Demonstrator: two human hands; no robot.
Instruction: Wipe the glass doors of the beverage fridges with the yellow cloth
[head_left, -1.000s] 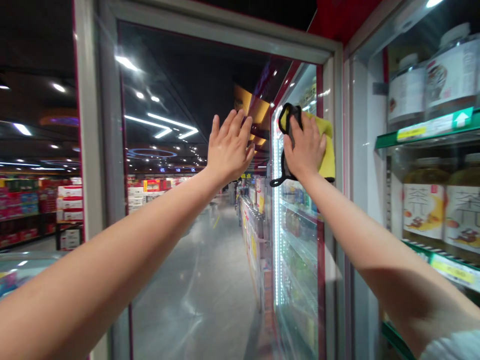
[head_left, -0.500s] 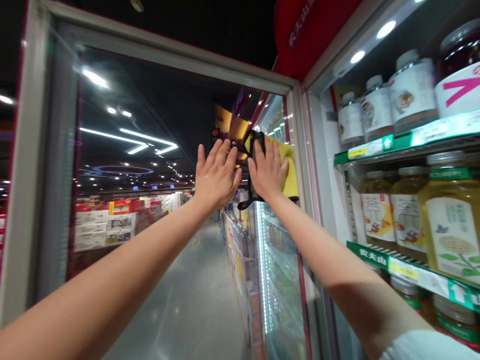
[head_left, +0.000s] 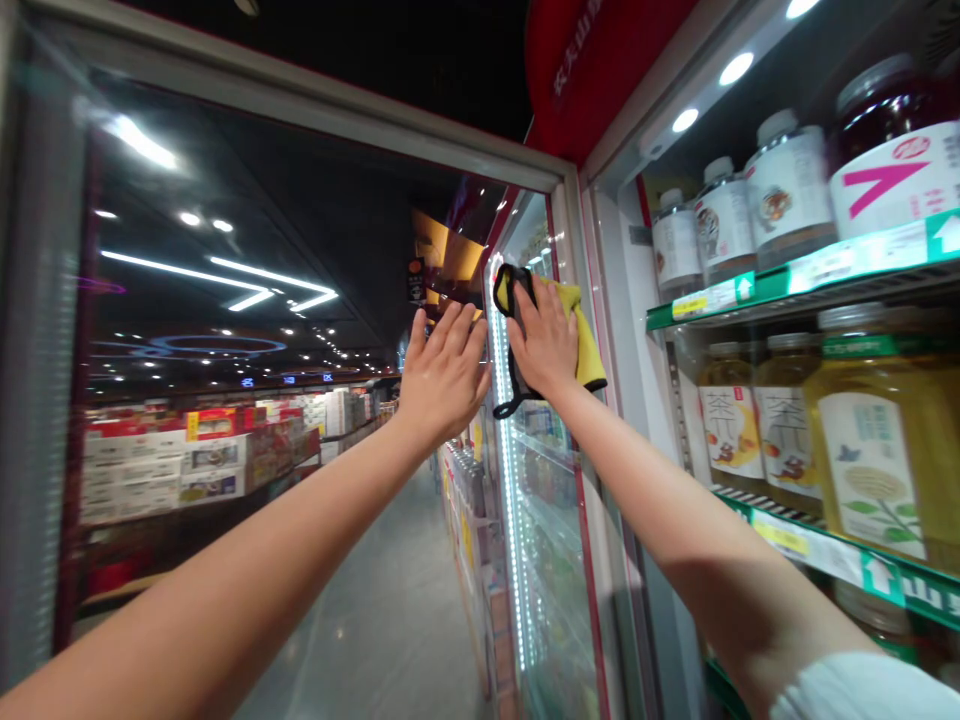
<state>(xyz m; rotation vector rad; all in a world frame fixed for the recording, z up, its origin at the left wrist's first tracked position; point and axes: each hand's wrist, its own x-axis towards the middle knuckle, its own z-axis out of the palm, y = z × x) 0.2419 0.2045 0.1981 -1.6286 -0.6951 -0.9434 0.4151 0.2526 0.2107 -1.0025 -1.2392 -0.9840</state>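
My left hand (head_left: 445,375) is raised with its fingers extended, palm toward the glass door (head_left: 322,240); nothing shows in it. To its right, my right hand (head_left: 546,338) holds a yellow and grey cleaning cloth (head_left: 589,345) with black edging flat against the glass, near the door's hinge-side frame. The fingers lie over the cloth and hide part of it. A black loop hangs from its lower left corner. Whether my left palm touches the glass I cannot tell.
The door stands open beside a drinks fridge, its shelves (head_left: 724,305) holding bottles such as a large yellow-drink bottle (head_left: 874,440). A metal door frame (head_left: 300,95) borders the glass. Through it show an aisle floor (head_left: 382,600), stacked boxes (head_left: 161,465) and a lit fridge (head_left: 551,530).
The view has shifted to the right and come closer to the door. My right hand and the cloth have moved slightly toward the frame's lower right; my left hand has dropped a little on the glass.
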